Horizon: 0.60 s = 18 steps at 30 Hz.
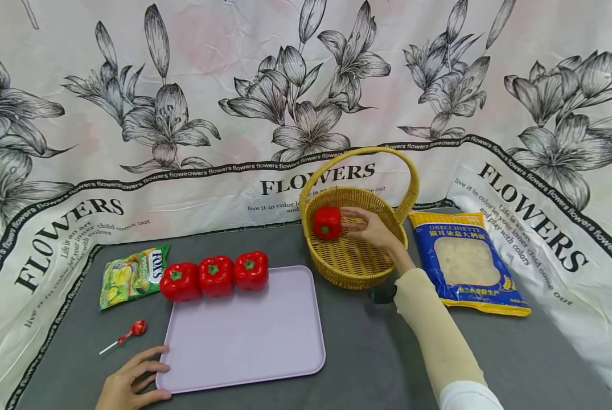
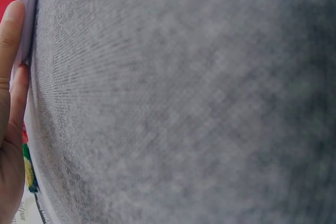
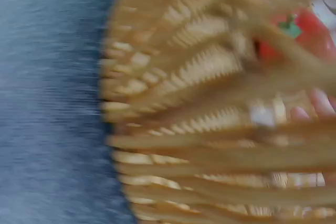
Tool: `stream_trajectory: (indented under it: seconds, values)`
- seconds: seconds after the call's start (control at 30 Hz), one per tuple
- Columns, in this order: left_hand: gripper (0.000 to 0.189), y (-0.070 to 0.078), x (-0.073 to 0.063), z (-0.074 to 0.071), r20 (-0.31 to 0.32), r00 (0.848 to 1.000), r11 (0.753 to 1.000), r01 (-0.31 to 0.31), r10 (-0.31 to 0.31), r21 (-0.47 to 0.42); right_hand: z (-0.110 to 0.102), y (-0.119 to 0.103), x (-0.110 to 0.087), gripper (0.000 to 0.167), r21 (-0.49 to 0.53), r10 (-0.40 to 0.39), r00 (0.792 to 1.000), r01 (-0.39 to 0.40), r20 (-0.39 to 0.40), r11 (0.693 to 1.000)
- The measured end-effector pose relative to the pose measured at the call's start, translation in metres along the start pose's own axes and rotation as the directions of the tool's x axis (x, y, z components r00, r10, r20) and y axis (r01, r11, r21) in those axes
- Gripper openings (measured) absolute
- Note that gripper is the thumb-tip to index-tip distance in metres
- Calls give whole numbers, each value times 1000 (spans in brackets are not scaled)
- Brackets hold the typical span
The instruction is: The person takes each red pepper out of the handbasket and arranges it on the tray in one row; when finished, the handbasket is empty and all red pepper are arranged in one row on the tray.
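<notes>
Inside the yellow wicker basket [image 1: 354, 280] lies a red bell pepper [image 1: 327, 222]. My right hand [image 1: 369, 229] reaches over the basket's right rim, its extended fingertips right at the pepper's right side. The right wrist view looks through the blurred basket weave [image 3: 210, 145], showing the fingertips [image 3: 321, 103] and pepper [image 3: 294, 35] with a gap between them. On the left, my left hand [image 1: 131, 380] touches the near left edge of the lilac tray [image 1: 244, 336] with fairly straight fingers. Three more red bell peppers [image 1: 216, 275] stand in a row along the tray's far edge.
Left of the tray lie a green and yellow FOX'S candy bag [image 1: 131, 277] and a red lollipop [image 1: 139, 327]. A blue and yellow orecchiette bag [image 1: 467, 262] lies right of the basket. A flower-print cloth [image 1: 306, 74] hangs behind the grey tabletop [image 1: 367, 353].
</notes>
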<state>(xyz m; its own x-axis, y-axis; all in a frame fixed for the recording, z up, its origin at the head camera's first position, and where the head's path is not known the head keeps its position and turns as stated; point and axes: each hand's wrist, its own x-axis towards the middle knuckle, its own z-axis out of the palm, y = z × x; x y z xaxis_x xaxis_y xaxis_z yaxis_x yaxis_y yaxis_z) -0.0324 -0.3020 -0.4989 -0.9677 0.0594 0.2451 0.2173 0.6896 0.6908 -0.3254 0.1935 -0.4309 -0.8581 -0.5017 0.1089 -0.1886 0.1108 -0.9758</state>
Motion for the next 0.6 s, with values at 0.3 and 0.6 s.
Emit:
stream_trajectory:
  seconds: [0.3, 0.6]
  values:
    - [42, 0, 0, -2, 2, 1000, 1000, 11, -12, 17, 23, 3, 10, 74, -360, -44, 999, 44, 8, 932]
    - [40, 2, -1, -3, 28, 998, 998, 64, -64, -22, 36, -1, 16, 77, -472, -36, 995, -14, -97, 881]
